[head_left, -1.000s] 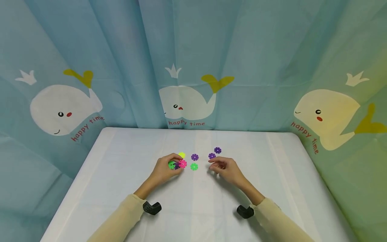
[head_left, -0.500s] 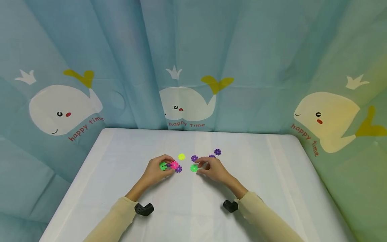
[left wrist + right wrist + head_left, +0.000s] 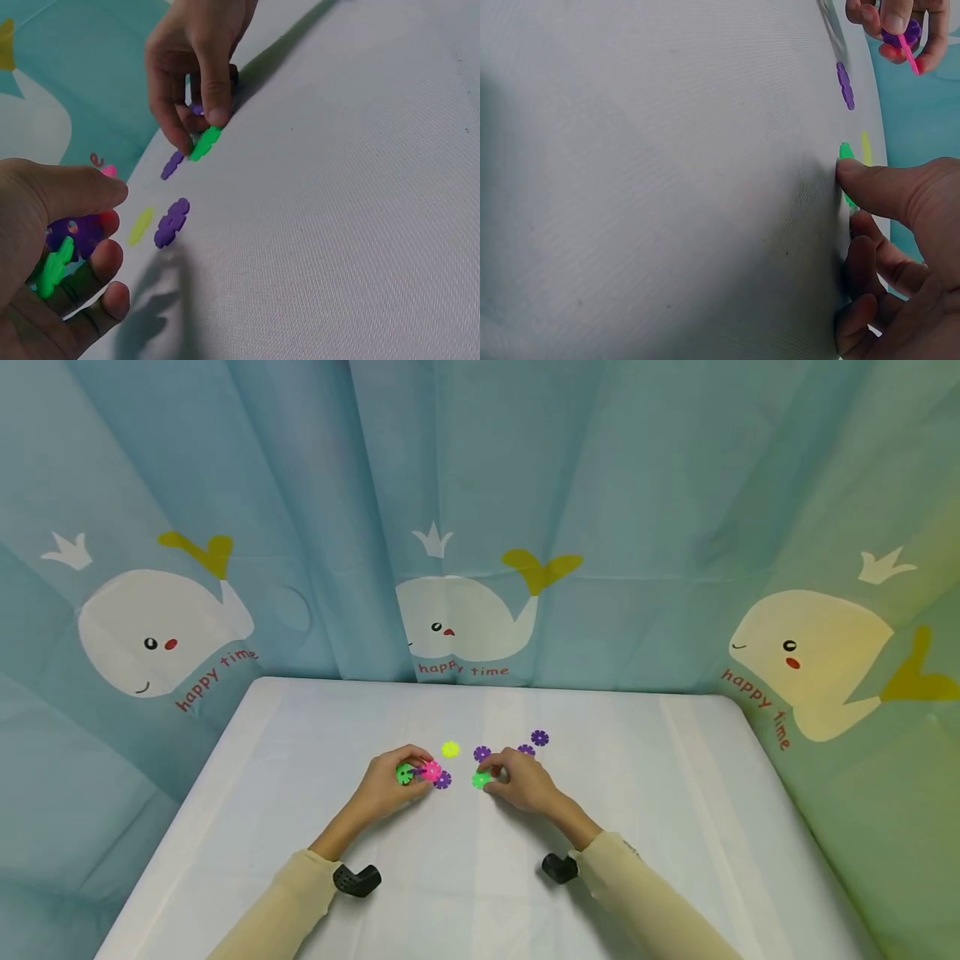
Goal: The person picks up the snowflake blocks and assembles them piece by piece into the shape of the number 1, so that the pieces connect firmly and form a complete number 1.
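My left hand (image 3: 384, 787) holds a small cluster of joined snowflake discs above the table: a green disc (image 3: 405, 773), a pink disc (image 3: 431, 770) and a purple disc (image 3: 86, 238) between them. With thumb and forefinger, my right hand (image 3: 527, 783) pinches the edges of a loose green snowflake disc (image 3: 480, 780) at the tabletop; its other fingers are curled. Part of that disc is hidden by the thumb in the right wrist view. Just right of the left fingertips lies a loose purple disc (image 3: 444, 780).
A yellow disc (image 3: 450, 749) lies behind the hands. Another purple disc (image 3: 482, 752) sits behind the pinched green one. Two more are farther right, one purple disc (image 3: 540, 737) near its partly covered neighbour (image 3: 527, 749). A whale-print curtain (image 3: 637, 527) borders the white table (image 3: 637, 727).
My right hand has moved left from near the right-hand purple discs to the loose green disc. The left hand has shifted left with its cluster, uncovering a purple disc on the table.
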A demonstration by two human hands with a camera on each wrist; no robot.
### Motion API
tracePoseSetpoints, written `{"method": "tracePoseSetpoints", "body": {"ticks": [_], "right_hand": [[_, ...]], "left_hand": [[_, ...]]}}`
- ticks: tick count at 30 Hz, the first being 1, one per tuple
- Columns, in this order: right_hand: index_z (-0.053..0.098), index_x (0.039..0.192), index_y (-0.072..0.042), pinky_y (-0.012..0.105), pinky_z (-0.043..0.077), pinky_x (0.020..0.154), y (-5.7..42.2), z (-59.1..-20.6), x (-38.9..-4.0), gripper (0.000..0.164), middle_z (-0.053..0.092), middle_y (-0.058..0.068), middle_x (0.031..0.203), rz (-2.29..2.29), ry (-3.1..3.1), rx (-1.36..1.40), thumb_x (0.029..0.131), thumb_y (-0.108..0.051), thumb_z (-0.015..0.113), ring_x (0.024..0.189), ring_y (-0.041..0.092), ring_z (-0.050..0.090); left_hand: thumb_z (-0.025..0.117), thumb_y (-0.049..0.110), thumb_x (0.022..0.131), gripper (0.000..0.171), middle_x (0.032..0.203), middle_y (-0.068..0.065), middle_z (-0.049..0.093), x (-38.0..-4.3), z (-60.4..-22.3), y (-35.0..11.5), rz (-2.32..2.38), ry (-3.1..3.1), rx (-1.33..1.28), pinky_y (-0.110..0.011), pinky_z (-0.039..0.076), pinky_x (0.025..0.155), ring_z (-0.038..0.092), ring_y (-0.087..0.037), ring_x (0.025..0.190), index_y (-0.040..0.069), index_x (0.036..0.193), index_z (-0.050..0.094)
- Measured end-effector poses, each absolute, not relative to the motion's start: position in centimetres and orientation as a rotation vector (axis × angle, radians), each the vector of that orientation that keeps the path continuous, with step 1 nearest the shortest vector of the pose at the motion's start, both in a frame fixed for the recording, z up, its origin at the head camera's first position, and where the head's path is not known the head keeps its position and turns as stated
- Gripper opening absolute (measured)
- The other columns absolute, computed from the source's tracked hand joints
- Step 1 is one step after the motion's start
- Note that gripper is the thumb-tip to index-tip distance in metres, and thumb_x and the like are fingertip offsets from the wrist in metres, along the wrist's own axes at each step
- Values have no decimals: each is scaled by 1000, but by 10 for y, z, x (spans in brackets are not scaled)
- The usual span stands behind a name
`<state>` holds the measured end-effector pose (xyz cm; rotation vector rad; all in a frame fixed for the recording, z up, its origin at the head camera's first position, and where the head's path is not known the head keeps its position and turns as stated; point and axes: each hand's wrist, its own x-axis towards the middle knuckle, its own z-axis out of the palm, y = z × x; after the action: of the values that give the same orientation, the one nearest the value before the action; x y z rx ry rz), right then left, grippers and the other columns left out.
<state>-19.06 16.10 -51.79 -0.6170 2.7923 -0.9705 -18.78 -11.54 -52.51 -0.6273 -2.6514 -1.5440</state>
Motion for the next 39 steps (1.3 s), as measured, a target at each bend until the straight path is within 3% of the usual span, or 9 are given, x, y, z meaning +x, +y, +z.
{"method": "tracePoseSetpoints", "body": {"ticks": [12,20,39], "right_hand": [[73,104,-7,28,44,67,162,-516,-190,24,64,2,92,-1012,2764,-691,83,-5,83,76,13,51],[70,107,-11,27,47,65,160,-518,-186,25,69,1,95,-1017,2790,-731,85,-3,80,70,9,53],[76,111,-9,25,55,70,172,-521,-180,26,71,-2,87,-1271,2711,-680,86,-4,82,76,7,63]], "left_hand": [[85,3,80,34,96,4,71,-188,-526,-112,-1538,-2659,-632,-38,51,89,64,-16,94,12,110,72],[85,3,81,33,96,5,71,-188,-524,-111,-1531,-2665,-627,-39,52,89,64,-15,94,12,110,73],[86,9,83,32,102,1,73,-189,-514,-99,-1490,-2723,-685,-43,52,94,67,-19,101,11,112,72]]}}
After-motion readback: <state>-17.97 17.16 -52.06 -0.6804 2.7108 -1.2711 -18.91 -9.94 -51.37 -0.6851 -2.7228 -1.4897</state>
